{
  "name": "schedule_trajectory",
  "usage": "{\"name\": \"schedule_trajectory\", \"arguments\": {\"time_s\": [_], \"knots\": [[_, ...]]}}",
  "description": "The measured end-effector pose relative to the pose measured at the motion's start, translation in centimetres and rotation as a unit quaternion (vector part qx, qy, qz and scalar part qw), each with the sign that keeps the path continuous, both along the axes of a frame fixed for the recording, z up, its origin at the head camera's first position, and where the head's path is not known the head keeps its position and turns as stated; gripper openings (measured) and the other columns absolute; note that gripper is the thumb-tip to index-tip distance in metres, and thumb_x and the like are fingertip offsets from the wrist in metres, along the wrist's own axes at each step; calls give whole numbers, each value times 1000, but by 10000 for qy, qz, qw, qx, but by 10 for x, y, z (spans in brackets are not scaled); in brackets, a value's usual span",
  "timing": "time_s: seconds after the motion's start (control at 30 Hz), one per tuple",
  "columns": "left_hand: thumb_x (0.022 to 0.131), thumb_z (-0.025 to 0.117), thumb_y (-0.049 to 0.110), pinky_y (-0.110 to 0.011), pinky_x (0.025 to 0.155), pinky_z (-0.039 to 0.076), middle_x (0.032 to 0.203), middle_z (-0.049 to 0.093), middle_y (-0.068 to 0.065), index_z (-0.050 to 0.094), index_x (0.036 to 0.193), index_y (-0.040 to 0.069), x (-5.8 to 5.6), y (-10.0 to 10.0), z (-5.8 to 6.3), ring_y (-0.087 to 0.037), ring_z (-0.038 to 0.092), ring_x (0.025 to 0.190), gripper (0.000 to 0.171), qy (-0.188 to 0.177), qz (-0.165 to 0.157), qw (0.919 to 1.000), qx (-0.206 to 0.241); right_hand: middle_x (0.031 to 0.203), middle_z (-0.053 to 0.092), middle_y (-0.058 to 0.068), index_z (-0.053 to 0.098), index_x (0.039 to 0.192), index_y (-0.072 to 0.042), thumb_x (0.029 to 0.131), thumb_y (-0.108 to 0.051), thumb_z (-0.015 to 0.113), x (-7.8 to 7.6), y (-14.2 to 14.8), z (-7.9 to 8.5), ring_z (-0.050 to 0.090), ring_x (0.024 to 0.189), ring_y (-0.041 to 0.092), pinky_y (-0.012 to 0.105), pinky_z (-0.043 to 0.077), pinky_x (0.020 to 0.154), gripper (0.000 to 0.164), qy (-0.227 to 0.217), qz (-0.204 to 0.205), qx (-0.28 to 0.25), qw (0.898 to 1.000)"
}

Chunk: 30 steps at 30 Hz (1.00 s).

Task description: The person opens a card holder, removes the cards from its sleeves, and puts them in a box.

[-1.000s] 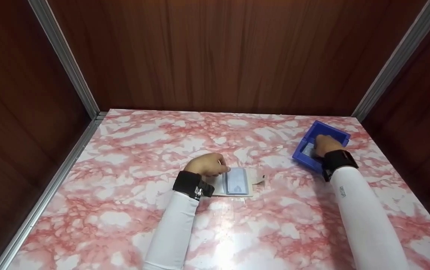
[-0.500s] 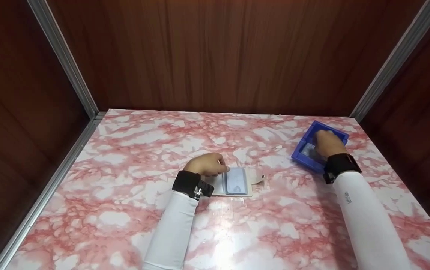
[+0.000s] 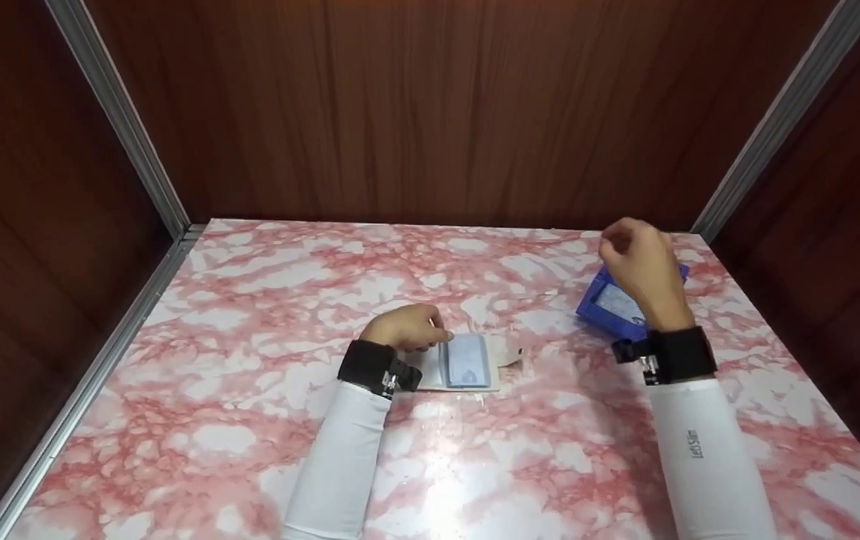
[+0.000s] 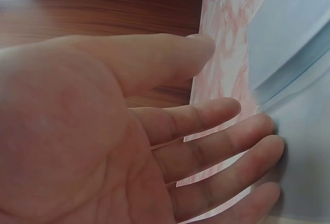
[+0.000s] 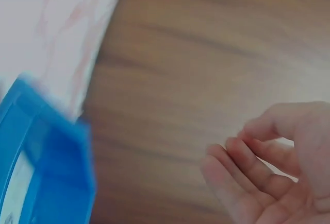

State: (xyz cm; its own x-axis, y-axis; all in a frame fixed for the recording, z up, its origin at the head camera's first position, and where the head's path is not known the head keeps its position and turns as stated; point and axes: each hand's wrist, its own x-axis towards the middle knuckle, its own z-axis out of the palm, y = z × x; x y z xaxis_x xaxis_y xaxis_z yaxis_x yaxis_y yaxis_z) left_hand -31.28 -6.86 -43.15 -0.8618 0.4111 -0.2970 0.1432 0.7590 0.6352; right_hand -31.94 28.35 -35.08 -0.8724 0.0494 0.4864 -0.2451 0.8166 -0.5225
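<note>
A card holder (image 3: 497, 352) lies opened flat mid-table, cream-coloured, with pale blue sleeves (image 3: 467, 360) and a tab bearing a dark dot at its right. My left hand (image 3: 409, 328) rests at its left part. In the left wrist view the thumb stands apart from loosely extended fingers (image 4: 221, 157), whose tips touch the pale sleeve sheet. My right hand (image 3: 644, 266) is raised above a blue tray (image 3: 590, 307) at the right. Its fingers (image 5: 247, 167) are loosely curved, thumb tip close to the index finger, and nothing shows between them. A pale patterned card (image 3: 620, 301) lies in the tray, partly hidden by the wrist.
The red-and-white marbled table (image 3: 287, 300) is bounded by dark wood panels (image 3: 400, 112) at the back and sides. Metal posts (image 3: 122, 127) stand at the corners. A bright reflection sits on the table's near middle.
My right hand has risen out of the blue tray, uncovering more of the pale card inside. The left hand has stayed at the card holder.
</note>
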Motion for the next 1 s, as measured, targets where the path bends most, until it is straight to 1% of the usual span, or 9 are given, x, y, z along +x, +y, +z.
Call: {"name": "schedule_trajectory", "arguments": {"time_s": [0.1,0.17,0.3,0.37,0.47,0.57,0.73,0.87,1.0], "knots": [[105,66,38,-26,68,48,106,74,-11,70,125,6,1,-3,4,-18,63,83,38,82,32,9999,-128,98,79,21,77,105,2,98,-6,65,7,-26,-4,71,91,29,18,44,77,16,66,394,-121,9991],[106,66,37,-27,69,48,110,76,-14,72,125,5,1,-5,9,-17,62,83,38,126,64,9997,-205,97,79,21,77,103,2,97,-5,66,9,-46,-11,72,90,28,17,46,77,15,-51,759,-202,9969],[105,65,26,-27,73,49,115,78,-16,77,123,3,0,-10,20,-16,60,84,32,415,-30,9986,-325,102,79,21,77,108,2,96,-6,71,13,-86,-31,75,97,32,35,62,89,16,-705,1450,-51,9869],[104,64,18,-28,80,51,120,79,-15,78,124,3,1,-10,22,-15,60,90,28,529,-58,9979,-376,109,79,22,76,114,3,96,-9,74,16,-99,-43,76,104,36,50,64,95,22,-1115,1718,293,9784],[100,62,5,-29,85,51,128,78,-13,79,124,3,3,-7,22,-18,60,97,29,524,-60,9975,-475,121,78,23,75,124,4,94,-13,77,20,-109,-61,74,113,39,54,62,102,35,-1618,2037,901,9614],[97,59,-1,-28,83,49,129,78,-13,80,124,5,5,-4,20,-20,58,98,34,396,-37,9976,-573,131,75,25,71,132,4,92,-16,81,25,-113,-74,72,122,40,55,60,108,46,-2047,2209,1282,9449],[96,61,-2,-28,80,49,129,78,-13,81,123,5,5,-1,15,-20,59,95,34,374,-54,9971,-657,141,71,23,65,142,4,87,-21,90,28,-118,-83,69,129,36,53,55,115,65,-2571,2416,1549,9228],[98,63,-1,-30,88,53,133,77,-13,79,127,4,3,0,11,-20,62,99,33,312,-34,9973,-665,136,74,17,63,146,1,84,-26,93,30,-124,-86,70,116,27,49,58,109,74,-2692,2613,1768,9099],[100,60,-2,-32,90,56,136,76,-14,77,131,2,2,3,6,-22,64,104,36,253,-79,9980,-567,122,77,12,67,139,-3,82,-26,94,35,-128,-89,68,101,22,45,60,97,67,-2618,2704,1976,9051]]}}
